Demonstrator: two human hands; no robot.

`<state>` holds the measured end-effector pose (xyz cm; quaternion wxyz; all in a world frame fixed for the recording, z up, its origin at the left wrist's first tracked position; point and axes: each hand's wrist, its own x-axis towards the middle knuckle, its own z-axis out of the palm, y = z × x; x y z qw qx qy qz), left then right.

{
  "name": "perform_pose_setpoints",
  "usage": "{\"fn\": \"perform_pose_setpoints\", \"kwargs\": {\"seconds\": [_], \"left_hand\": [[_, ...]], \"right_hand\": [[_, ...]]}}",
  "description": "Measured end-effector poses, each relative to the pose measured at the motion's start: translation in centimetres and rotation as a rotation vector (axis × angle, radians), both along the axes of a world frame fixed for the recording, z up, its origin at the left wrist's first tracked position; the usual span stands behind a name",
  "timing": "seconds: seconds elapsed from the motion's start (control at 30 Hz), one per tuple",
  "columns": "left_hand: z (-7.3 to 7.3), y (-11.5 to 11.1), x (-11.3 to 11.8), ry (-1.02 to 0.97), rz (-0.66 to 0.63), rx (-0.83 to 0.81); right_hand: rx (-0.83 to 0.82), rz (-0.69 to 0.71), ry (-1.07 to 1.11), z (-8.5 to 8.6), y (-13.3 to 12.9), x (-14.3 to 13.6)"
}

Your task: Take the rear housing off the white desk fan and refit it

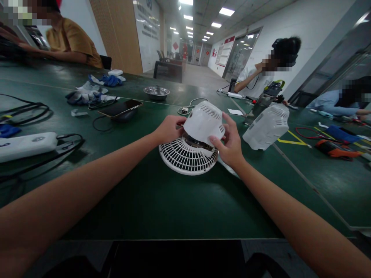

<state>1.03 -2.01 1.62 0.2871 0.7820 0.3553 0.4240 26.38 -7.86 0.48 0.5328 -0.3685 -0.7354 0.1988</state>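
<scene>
Cover [204,120] sits directly between the person's two hands, white and tilted, above the grille [188,160]. The left hand [170,130] is just at its left: the fingers are bent in and pinch the lower left edge, the tips partly hidden. The right hand [232,143] is against its right side, thumb pressed on the near face and the other fingers curled round the far side, so the cover is gripped there. Between cover and grille a gap shows a dark metallic part [194,142]; whether the two touch behind it, I cannot tell. The round grille lies below both hands, over the green table [162,208]. Just beyond the cover is a pale cable [191,107]. A second white housing [265,127] stands near the right hand, on its outer side, and a phone [123,108] lies farther left, past the left hand.
</scene>
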Motion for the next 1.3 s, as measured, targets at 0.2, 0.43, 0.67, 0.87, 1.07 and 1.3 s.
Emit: {"fn": "perform_pose_setpoints", "kwargs": {"seconds": [0.2, 0.43, 0.67, 0.87, 1.07, 1.3], "left_hand": [[-1.0, -0.4, 0.5, 0.066, -0.017, 0.183], [-1.9, -0.6, 0.0, 0.076, -0.033, 0.234], [-1.6, -1.0, -0.9, 0.035, -0.221, 0.189], [-0.3, -1.0, -0.7, 0.192, -0.188, 0.258], [0.4, -1.3, -0.8, 0.264, -0.164, 0.29], [1.2, -1.6, -0.9, 0.273, -0.242, 0.204]], "right_hand": [[0.13, -0.009, -0.142, -0.1, 0.6, 0.5], [0.144, -0.015, -0.233, 0.2, 0.5, 1.0], [0.132, 0.012, -0.262, 0.2, 0.4, 1.6], [0.092, 0.101, -0.254, 0.6, 0.1, 1.8], [0.137, 0.101, -0.31, 1.0, -0.1, 1.7], [0.172, 0.029, -0.414, 1.3, -0.4, 1.7]]}}
